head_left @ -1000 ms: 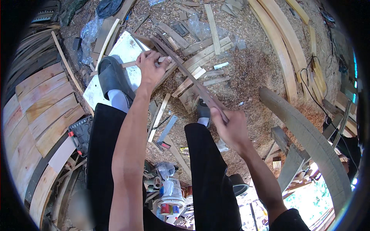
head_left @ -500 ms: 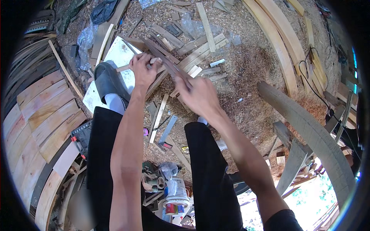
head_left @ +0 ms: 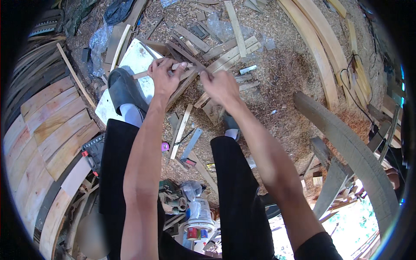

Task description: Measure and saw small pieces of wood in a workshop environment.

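Note:
My left hand [head_left: 164, 77] is closed on a narrow wooden strip [head_left: 140, 75], whose pale end [head_left: 180, 66] sticks out past my thumb. Under and beside that hand lies a white board [head_left: 138, 55], with my left foot in a dark clog [head_left: 123, 89] resting on it. My right hand [head_left: 220, 88] is closed round the near end of a long, thin, dark blade-like tool [head_left: 190, 57]; its exact kind is not clear. The tool slants away to the upper left, close to the strip's end. My fingers hide the tool's grip.
Offcuts, including a pale slat [head_left: 235, 28], litter the shavings-covered ground. A metal ruler [head_left: 192, 143] and pink tape measure [head_left: 165, 146] lie between my legs, near a white bucket [head_left: 199, 222]. A big curved timber [head_left: 346, 134] stands at right; stacked planks [head_left: 56, 130] are at left.
My right hand has moved up and slightly left with the tool, nearer my left hand. The left hand keeps hold of the wooden strip with little movement. The view has shifted slightly.

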### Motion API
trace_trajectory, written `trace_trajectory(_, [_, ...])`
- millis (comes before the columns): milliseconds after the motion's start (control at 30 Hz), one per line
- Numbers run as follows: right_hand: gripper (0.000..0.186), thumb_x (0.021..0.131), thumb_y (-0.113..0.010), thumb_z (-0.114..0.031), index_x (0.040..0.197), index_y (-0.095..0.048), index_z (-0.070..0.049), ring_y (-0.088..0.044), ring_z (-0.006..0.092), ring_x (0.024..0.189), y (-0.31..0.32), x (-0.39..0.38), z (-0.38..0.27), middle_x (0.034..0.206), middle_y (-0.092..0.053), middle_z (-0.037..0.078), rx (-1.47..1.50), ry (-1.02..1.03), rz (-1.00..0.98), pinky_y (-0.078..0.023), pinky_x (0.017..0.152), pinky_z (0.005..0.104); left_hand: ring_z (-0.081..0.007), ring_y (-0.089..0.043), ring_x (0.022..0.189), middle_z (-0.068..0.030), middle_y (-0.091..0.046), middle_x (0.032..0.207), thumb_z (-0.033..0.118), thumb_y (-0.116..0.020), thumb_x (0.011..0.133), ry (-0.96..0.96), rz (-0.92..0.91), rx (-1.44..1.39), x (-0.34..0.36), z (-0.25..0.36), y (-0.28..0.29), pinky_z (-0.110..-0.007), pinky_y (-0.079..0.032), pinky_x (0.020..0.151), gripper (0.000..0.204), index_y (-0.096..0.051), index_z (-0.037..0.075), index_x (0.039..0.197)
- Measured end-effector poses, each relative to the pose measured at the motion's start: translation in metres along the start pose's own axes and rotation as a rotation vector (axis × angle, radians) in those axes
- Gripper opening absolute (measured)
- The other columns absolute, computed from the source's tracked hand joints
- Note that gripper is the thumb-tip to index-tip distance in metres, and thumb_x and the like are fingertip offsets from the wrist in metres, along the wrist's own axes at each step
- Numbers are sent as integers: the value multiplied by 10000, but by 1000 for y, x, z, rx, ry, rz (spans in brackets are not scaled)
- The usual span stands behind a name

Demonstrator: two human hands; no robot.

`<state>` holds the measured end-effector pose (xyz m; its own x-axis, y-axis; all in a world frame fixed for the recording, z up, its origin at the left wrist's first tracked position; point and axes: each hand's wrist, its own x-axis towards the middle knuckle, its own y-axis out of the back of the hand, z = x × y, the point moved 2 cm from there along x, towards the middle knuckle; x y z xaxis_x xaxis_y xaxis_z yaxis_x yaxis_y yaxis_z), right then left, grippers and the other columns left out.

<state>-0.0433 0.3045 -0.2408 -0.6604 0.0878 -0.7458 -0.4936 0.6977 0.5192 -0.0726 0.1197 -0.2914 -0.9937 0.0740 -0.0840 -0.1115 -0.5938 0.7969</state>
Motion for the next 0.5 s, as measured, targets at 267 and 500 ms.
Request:
trace_trajectory(267, [462,834,-682,-427,794,-713,32,-639,203,541,15,-30,19,577,-632,140,314,115,121,-469,527,343,-253,-506,1021,-31,-634,815,407,-739,770,21,-26,69,-5,-14,20,-434,-238,1004,310,-697,100,781])
trace_trajectory(500, [286,761,-751,-276,982,-740,-95,-646,203,578,-24,26,-12,653,-658,143,470,405,257,-484,578,342,-265,-516,1009,-44,-651,842,393,-734,771,-37,68,20,-6,-14,4,-456,-248,1007,286,-707,109,788])
